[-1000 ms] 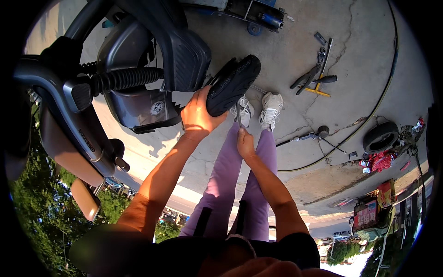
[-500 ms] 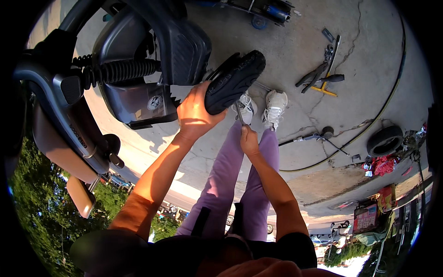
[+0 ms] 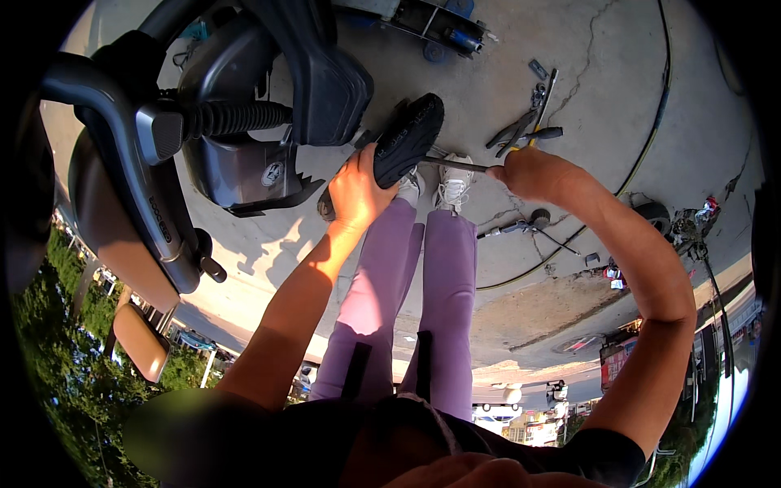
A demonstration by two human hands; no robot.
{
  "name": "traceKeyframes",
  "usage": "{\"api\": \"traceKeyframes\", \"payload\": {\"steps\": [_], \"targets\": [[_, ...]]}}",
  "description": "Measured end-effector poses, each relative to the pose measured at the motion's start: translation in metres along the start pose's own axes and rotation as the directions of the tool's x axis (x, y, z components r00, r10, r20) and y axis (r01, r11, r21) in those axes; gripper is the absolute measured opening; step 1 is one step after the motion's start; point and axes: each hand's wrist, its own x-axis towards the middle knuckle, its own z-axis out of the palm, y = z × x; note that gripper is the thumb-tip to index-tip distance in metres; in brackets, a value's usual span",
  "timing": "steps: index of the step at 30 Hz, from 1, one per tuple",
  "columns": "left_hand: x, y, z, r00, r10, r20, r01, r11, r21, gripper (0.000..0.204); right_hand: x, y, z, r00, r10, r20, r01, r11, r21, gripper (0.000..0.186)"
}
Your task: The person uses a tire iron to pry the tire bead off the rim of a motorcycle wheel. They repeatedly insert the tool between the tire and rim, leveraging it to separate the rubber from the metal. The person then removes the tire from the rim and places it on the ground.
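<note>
A black tyre (image 3: 413, 134) on a scooter wheel stands in front of me, tilted to the right at its top. My left hand (image 3: 362, 187) is closed round the near side of the tread, its thumb partly hidden. In my right hand (image 3: 533, 173), a fist holds the end of a thin metal bar that looks like a tyre lever (image 3: 460, 164). The bar lies nearly level, and its far end meets the tyre's right side. How deep its tip sits there is hidden. My white shoes (image 3: 452, 185) stand just below the bar.
The grey scooter (image 3: 244, 175) fills the left side. Long-handled tools (image 3: 521, 126) lie on the concrete beyond my right hand. A hose (image 3: 651, 134) curves along the right, near an air gun (image 3: 512, 228) and a loose tyre (image 3: 652, 214). A blue-wheeled stand (image 3: 431, 28) is at the top.
My right hand has swung out to the right and slightly up, turning the bar from steep to nearly level. My left hand stays on the tyre. The whole view has shifted a little.
</note>
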Motion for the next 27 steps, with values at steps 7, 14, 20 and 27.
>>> {"api": "traceKeyframes", "payload": {"steps": [7, 14, 20, 27], "targets": [[0.011, -0.005, -0.007, 1.000, -0.006, -0.008, 0.006, 1.000, 0.021, 0.070, 0.020, 0.004, -0.054, 0.825, 0.158, 0.543, -0.337, 0.908, 0.248, 0.061], [0.015, -0.013, -0.005, 1.000, 0.021, -0.019, -0.021, 1.000, 0.006, 0.070, 0.062, 0.021, 0.179, 0.978, 0.091, -0.186, 0.090, 0.626, 0.775, 0.064], [0.014, -0.004, -0.001, 0.999, 0.044, -0.026, -0.042, 0.997, 0.065, 0.074, 0.063, -0.209, 0.282, 0.977, 0.178, -0.122, 0.204, -0.579, 0.789, 0.048], [0.018, -0.005, -0.024, 0.985, 0.113, 0.130, -0.108, 0.993, -0.041, 0.088, 0.003, -0.364, 0.288, 0.998, -0.070, 0.010, -0.067, -0.892, 0.446, 0.036]]}}
